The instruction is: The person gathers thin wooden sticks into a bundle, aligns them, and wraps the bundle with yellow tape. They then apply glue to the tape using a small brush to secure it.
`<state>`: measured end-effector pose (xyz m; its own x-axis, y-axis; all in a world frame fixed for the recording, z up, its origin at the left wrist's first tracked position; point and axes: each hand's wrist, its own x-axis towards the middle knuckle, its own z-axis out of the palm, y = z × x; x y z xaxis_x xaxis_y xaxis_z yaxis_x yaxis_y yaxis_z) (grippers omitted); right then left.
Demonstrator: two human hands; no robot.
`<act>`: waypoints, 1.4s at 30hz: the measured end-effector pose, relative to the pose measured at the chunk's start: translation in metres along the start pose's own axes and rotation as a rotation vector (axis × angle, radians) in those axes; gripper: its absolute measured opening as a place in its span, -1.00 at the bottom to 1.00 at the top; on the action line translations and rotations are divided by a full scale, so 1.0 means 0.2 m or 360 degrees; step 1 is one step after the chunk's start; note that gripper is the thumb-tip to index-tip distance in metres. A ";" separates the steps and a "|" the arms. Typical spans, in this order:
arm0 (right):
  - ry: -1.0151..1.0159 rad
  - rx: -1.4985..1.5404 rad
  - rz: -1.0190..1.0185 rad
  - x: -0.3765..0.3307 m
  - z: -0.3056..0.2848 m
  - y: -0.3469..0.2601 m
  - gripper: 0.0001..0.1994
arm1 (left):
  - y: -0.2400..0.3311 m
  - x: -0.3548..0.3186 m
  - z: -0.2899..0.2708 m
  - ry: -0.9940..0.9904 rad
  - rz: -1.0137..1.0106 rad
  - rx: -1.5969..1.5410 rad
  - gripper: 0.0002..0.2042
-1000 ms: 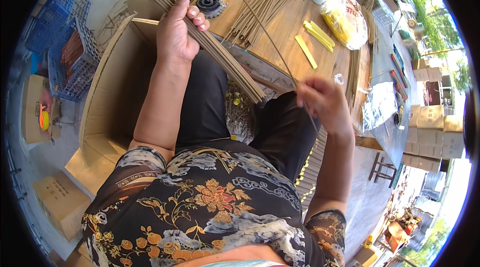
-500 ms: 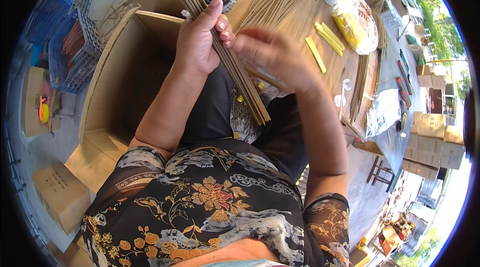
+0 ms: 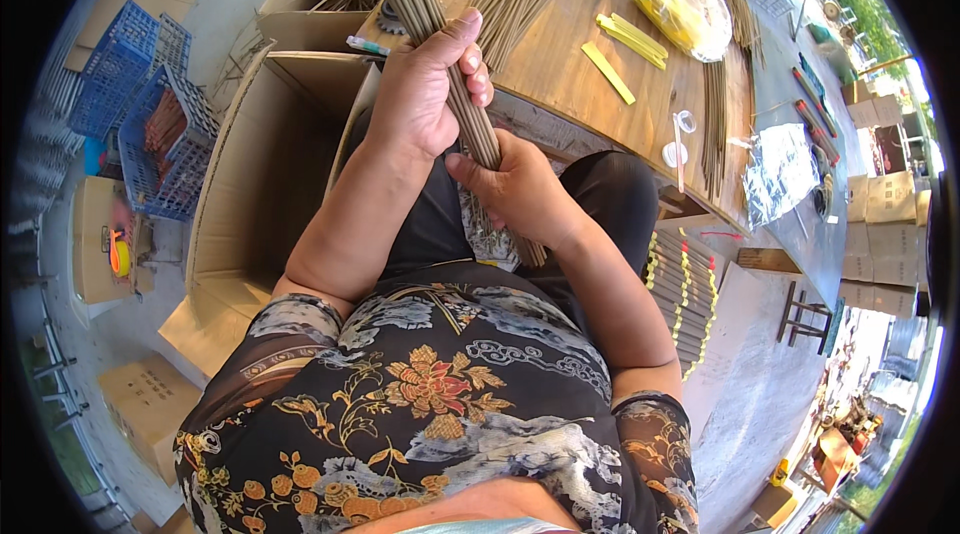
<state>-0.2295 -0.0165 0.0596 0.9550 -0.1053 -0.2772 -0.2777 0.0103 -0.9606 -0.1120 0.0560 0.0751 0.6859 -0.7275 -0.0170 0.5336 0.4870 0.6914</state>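
Slanted bundle of thin brown sticks (image 3: 440, 44), hand-held above lap

left hand (image 3: 425, 94) | right hand (image 3: 515, 189) | both grip stick bundle (image 3: 420, 4)

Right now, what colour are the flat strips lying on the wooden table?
Yellow strips, seen in the head view, the only one.

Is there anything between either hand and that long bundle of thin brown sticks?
Nothing visible. The left hand is wrapped around the bundle of thin brown sticks higher up, and the right hand grips it lower down near the lap. Both hands are in direct contact with it.
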 end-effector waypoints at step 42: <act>0.0185 -0.0121 -0.0143 -0.14 0.01 0.01 -0.72 | -0.01 -0.06 0.14 -0.0038 0.0120 0.0075 -0.73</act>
<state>-0.2565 -0.0125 0.0644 0.9591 -0.2167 -0.1820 -0.2031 -0.0793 -0.9759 -0.1349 0.0499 0.0944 0.7108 -0.7014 0.0533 0.4570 0.5180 0.7231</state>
